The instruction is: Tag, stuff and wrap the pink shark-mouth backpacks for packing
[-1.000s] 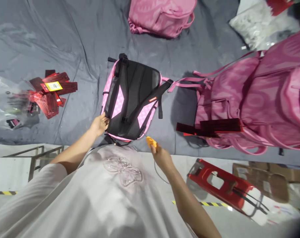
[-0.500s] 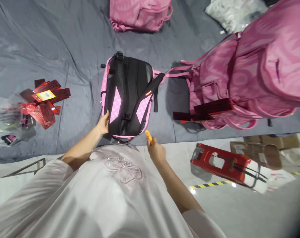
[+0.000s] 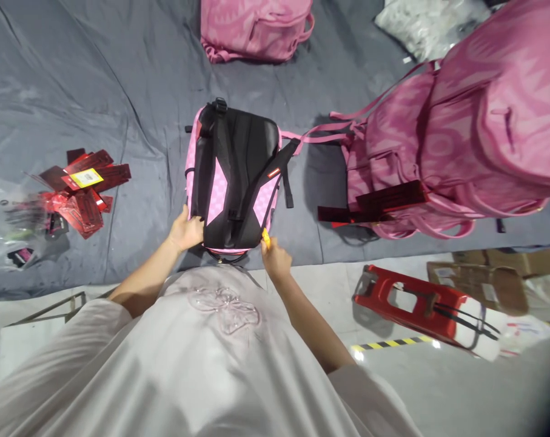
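Backpack (image 3: 244,176), black and pink, lies straps up on the grey cloth (image 3: 151,79), the left hand's (image 3: 187,232) bent fingers touching its lower left edge, their grip unclear, while the right hand (image 3: 276,258) clenches a yellow tool (image 3: 266,238) at its lower right corner.

White-grey top (image 3: 179,376) | loose sleeves | shiny looped outline motif (image 3: 227,308) on chest

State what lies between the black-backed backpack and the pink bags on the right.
In the head view, pink straps cross the gray cloth between the black-backed backpack and the pink bags; dark red tags jut into the gap lower down.
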The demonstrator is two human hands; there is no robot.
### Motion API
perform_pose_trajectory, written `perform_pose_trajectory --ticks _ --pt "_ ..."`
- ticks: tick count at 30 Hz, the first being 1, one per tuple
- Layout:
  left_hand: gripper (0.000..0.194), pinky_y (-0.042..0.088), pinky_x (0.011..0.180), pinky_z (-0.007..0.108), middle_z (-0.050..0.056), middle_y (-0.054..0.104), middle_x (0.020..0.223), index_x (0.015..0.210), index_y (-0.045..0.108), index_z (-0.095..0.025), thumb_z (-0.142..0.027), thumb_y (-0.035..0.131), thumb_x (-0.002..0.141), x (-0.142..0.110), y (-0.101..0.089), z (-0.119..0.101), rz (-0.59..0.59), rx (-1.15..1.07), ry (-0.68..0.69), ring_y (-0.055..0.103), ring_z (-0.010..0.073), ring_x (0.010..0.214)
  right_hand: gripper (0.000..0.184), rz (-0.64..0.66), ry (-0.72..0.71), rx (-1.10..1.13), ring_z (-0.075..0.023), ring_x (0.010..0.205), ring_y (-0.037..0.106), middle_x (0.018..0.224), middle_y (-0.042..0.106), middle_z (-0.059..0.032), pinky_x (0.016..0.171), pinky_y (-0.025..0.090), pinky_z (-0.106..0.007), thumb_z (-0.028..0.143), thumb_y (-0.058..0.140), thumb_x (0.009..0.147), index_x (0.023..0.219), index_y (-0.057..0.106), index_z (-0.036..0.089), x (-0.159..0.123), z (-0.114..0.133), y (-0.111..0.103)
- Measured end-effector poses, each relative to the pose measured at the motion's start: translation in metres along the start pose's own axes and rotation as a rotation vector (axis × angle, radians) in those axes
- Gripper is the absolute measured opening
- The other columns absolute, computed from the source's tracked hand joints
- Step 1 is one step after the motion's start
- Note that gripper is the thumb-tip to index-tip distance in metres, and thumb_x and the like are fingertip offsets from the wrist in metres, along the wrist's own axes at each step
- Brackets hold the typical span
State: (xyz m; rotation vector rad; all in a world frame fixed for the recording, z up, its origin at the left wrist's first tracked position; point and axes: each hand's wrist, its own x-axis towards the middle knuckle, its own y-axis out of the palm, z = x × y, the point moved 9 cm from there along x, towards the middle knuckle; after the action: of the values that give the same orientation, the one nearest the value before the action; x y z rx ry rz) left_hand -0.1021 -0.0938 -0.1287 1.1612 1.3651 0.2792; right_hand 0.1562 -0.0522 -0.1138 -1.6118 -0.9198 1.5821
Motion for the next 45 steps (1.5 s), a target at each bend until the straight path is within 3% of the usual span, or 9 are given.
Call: perform_pose_trajectory --ticks 4,19,26,32,35,37,40,42,45 --pt "0.075 0.055 0.091 0.045 0.017 0.074 0.104 0.100 0.070 -0.015 -0.078 0.031 0.090 -0.003 -0.004 -0.006 -0.016 -0.026 0.070 0.071 0.0312 0.104 0.040 0.002 -0.002 0.001 -0.0228 0.085 0.071 0.094 0.072 -0.0134 0.066 0.038 -0.026 0.048 0.036 0.105 0.120 0.054 0.016 -0.004 -0.001 -0.007" --pt "0.091 0.051 0.101 0.047 0.016 0.075 0.104 0.135 0.056 -0.009 -0.080 0.026 0.089 0.014 -0.001 -0.010 -0.024 0.032 0.002 0.066 0.0338 0.116 0.039 0.078 0.075 0.207 -0.0222 0.083 0.067 0.094 0.072 -0.0109 0.061 0.031 -0.027 0.041 0.033 0.105 0.123 0.057 0.017 -0.048 -0.022 -0.008" --pt "0.091 0.051 0.100 0.048 0.017 0.074 0.105 0.134 0.057 -0.007 -0.080 0.024 0.089 0.016 0.004 -0.011 0.007 0.021 -0.012 0.065 0.0344 0.116 0.040 0.135 0.124 0.320 -0.0244 0.076 0.066 0.082 0.070 -0.0101 0.061 0.035 -0.027 0.040 0.030 0.104 0.117 0.057 0.014 -0.122 -0.059 0.007" --pt "0.091 0.053 0.097 0.047 0.018 0.074 0.103 0.126 0.060 -0.006 -0.081 0.026 0.089 0.019 0.013 -0.013 0.060 0.092 -0.005 0.066 0.0344 0.113 0.035 0.263 0.056 0.330 -0.0228 0.084 0.069 0.091 0.073 -0.0112 0.064 0.035 -0.026 0.039 0.032 0.104 0.115 0.057 0.016 -0.136 -0.019 0.037" --pt "0.084 0.054 0.092 0.049 0.019 0.072 0.104 0.122 0.061 -0.006 -0.078 0.033 0.088 0.010 0.010 -0.013 -0.037 0.322 0.011 0.067 0.0349 0.108 0.035 0.307 0.013 0.247 -0.0233 0.087 0.069 0.093 0.073 -0.0114 0.062 0.033 -0.026 0.041 0.034 0.104 0.114 0.057 0.017 -0.127 -0.003 0.039" --pt "0.073 0.054 0.092 0.051 0.020 0.070 0.109 0.123 0.059 -0.008 -0.071 0.045 0.087 -0.007 -0.003 -0.020 -0.260 0.603 0.116 0.067 0.0347 0.108 0.035 0.309 -0.021 0.197 -0.0245 0.087 0.069 0.093 0.073 -0.0116 0.062 0.033 -0.027 0.043 0.034 0.104 0.114 0.057 0.018 -0.124 0.005 0.038" --pt "0.065 0.045 0.106 0.053 0.021 0.058 0.135 0.136 0.051 -0.012 -0.051 0.062 0.084 -0.052 0.017 -0.045 -0.564 1.202 0.608 0.055 0.0331 0.127 0.039 0.308 -0.012 0.206 -0.0275 0.092 0.069 0.097 0.073 -0.0139 0.067 0.039 -0.030 0.044 0.034 0.104 0.118 0.057 0.017 -0.123 0.013 0.040" --pt "0.066 0.031 0.118 0.054 0.019 0.039 0.156 0.146 0.045 -0.017 -0.036 0.061 0.086 -0.069 0.062 -0.024 -0.416 1.658 0.922 0.034 0.0329 0.146 0.040 0.347 -0.020 0.300 -0.0286 0.100 0.069 0.105 0.073 -0.0158 0.075 0.044 -0.032 0.042 0.035 0.104 0.123 0.057 0.015 -0.126 0.021 0.042" --pt "0.070 0.023 0.119 0.059 0.015 0.028 0.162 0.150 0.045 -0.022 -0.014 0.057 0.081 -0.055 0.089 0.043 0.006 2.244 0.934 0.025 0.0361 0.150 0.034 0.319 -0.088 0.493 -0.0268 0.104 0.067 0.112 0.072 -0.0117 0.084 0.050 -0.033 0.039 0.043 0.102 0.121 0.062 0.017 -0.130 0.031 0.026"
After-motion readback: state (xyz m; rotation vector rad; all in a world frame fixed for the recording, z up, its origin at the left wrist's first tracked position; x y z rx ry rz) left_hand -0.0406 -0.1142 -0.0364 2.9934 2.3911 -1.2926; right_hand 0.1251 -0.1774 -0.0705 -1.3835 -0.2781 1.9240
